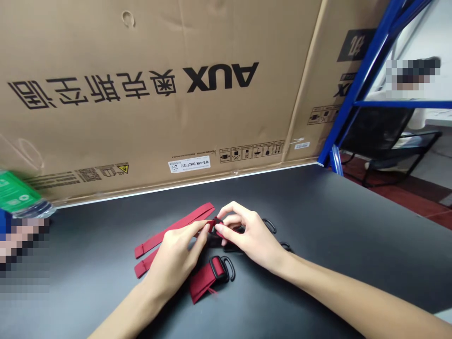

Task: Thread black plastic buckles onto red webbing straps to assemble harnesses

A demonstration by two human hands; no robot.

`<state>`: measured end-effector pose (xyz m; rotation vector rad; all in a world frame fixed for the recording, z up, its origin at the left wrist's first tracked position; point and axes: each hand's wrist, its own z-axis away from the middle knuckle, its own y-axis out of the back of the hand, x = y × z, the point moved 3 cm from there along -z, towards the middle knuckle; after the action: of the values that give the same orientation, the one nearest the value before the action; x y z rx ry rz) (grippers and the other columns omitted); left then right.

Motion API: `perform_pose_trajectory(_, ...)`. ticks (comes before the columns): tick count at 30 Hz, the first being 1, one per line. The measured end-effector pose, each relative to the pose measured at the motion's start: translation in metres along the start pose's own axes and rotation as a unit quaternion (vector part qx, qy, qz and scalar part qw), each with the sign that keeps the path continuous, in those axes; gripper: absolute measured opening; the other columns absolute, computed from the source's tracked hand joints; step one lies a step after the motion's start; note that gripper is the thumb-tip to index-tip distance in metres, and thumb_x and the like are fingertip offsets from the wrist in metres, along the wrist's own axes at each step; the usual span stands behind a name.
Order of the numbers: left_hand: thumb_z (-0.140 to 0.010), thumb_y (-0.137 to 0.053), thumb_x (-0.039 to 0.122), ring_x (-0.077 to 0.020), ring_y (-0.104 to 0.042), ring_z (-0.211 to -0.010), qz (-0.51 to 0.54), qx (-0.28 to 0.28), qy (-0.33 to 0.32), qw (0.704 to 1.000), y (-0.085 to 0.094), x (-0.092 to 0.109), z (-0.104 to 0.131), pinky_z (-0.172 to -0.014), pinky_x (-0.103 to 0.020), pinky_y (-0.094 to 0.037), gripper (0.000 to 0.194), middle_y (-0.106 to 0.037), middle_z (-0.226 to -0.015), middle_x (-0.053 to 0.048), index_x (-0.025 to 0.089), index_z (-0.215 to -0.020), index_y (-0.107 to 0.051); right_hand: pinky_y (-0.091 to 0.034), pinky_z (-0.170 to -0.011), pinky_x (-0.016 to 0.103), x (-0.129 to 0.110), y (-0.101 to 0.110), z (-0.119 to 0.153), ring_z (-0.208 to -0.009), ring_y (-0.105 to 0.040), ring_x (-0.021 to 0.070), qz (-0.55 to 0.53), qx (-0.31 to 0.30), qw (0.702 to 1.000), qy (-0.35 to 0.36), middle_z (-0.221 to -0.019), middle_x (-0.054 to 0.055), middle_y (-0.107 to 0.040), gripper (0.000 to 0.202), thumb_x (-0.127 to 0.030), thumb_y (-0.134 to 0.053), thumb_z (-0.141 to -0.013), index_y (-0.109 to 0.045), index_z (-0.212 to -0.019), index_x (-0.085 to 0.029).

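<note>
My left hand pinches the end of a red webbing strap between thumb and fingers. Opposite it, my right hand grips a small black buckle, where the strap's red end meets it; the fingers partly hide both. Behind my left hand lie flat red straps with folded, stitched ends. Nearer me rests a finished-looking red strap piece carrying a black slider and a black hook. More black hooks lie behind and beside my right hand, partly covered by it.
A large cardboard box with upside-down print stands along the back of the black tabletop. At left is a bottle with a green label. A blue metal frame rises at right; beyond it are a chair and a person.
</note>
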<state>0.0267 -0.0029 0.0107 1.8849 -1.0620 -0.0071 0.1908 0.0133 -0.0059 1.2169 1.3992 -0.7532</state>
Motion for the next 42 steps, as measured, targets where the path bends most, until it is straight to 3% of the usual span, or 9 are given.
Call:
perform_pose_trajectory(3,-0.099,-0.042,0.029,-0.0145,-0.067,-0.053,-0.034,0.036,-0.002,0.999,0.01,0.0,-0.005,-0.055,-0.023,-0.052,0.027,-0.073,-0.07,0.0,0.02,-0.09,-0.066,-0.051,-0.058,0.028,0.002,0.005,-0.003,-0.055,-0.064,0.0151,0.007,0.017,1.0,-0.005,-0.065,-0.004,-0.067,0.015,-0.035,-0.061,-0.085,-0.052,-0.089,-0.023)
perform_pose_trajectory(8,-0.096,-0.046,0.037,-0.016,-0.067,-0.06,0.024,0.116,0.122,0.985,0.029,-0.01,-0.012,-0.06,-0.024,-0.054,0.027,-0.07,-0.07,0.001,0.02,-0.083,-0.063,-0.052,-0.062,0.031,-0.002,0.017,-0.01,-0.057,-0.064,0.016,0.037,0.034,0.999,0.021,-0.073,0.001,-0.071,0.013,-0.033,-0.062,-0.085,-0.063,-0.089,-0.021)
perform_pose_trajectory(16,-0.098,-0.042,0.039,-0.0196,-0.068,-0.078,0.039,0.13,0.144,0.98,0.034,-0.01,-0.014,-0.073,-0.028,-0.056,0.036,-0.072,-0.08,-0.002,0.02,-0.076,-0.062,-0.047,-0.079,0.037,-0.003,0.012,-0.004,-0.079,-0.066,0.0199,0.236,0.004,0.947,0.216,-0.089,0.004,-0.073,0.021,-0.021,-0.058,-0.092,-0.073,-0.077,-0.023)
perform_pose_trajectory(21,-0.097,-0.048,0.029,-0.0199,-0.069,-0.085,-0.009,-0.007,-0.019,1.0,0.017,0.001,-0.009,-0.078,-0.031,-0.057,0.023,-0.074,-0.094,-0.005,0.021,-0.09,-0.068,-0.048,-0.082,0.036,-0.011,0.017,-0.008,-0.087,-0.064,0.0207,0.229,-0.047,0.947,0.221,-0.093,0.005,-0.07,0.021,-0.035,-0.06,-0.093,-0.075,-0.085,-0.024)
perform_pose_trajectory(25,-0.099,-0.046,0.025,-0.0198,-0.069,-0.093,-0.014,-0.128,-0.121,0.984,0.002,0.001,-0.004,-0.083,-0.033,-0.057,0.024,-0.075,-0.104,-0.007,0.021,-0.108,-0.068,-0.048,-0.076,0.033,-0.021,0.044,-0.017,-0.081,-0.065,0.0212,0.189,0.084,0.964,0.167,-0.084,0.005,-0.07,0.033,-0.041,-0.051,-0.096,-0.07,-0.078,-0.021)
perform_pose_trajectory(29,-0.099,-0.045,0.023,-0.0173,-0.067,-0.075,-0.074,-0.163,-0.149,0.972,0.007,-0.005,-0.005,-0.073,-0.03,-0.054,0.024,-0.073,-0.085,-0.004,0.02,-0.089,-0.067,-0.046,-0.068,0.032,-0.016,0.051,-0.021,-0.075,-0.063,0.0212,0.215,0.129,0.96,0.129,-0.077,0.005,-0.069,0.033,-0.041,-0.051,-0.094,-0.065,-0.071,-0.021)
perform_pose_trajectory(37,-0.079,-0.041,0.004,-0.0205,-0.063,-0.074,-0.229,-0.181,-0.085,0.953,0.028,-0.021,-0.007,-0.066,-0.03,-0.049,0.03,-0.067,-0.086,-0.005,0.02,-0.096,-0.06,-0.041,-0.065,0.03,-0.014,0.058,-0.023,-0.07,-0.057,0.0188,0.304,-0.039,0.949,0.07,-0.076,0.003,-0.065,0.026,-0.036,-0.055,-0.09,-0.067,-0.073,-0.021)
perform_pose_trajectory(39,-0.076,-0.042,0.005,-0.0224,-0.062,-0.078,-0.242,-0.196,-0.074,0.947,0.026,-0.019,-0.007,-0.072,-0.033,-0.049,0.032,-0.066,-0.089,-0.006,0.019,-0.097,-0.061,-0.042,-0.064,0.028,-0.018,0.068,-0.021,-0.071,-0.055,0.0179,0.316,-0.133,0.939,0.037,-0.079,0.001,-0.063,0.013,-0.035,-0.072,-0.076,-0.069,-0.076,-0.023)
perform_pose_trajectory(42,-0.092,-0.043,0.022,-0.0226,-0.062,-0.081,-0.198,-0.207,-0.068,0.956,0.016,-0.015,-0.005,-0.074,-0.034,-0.05,0.019,-0.066,-0.093,-0.007,0.02,-0.099,-0.061,-0.042,-0.061,0.025,-0.021,0.077,-0.016,-0.073,-0.054,0.0174,0.342,-0.211,0.914,-0.053,-0.078,-0.001,-0.059,0.036,-0.033,-0.089,-0.053,-0.067,-0.079,-0.021)
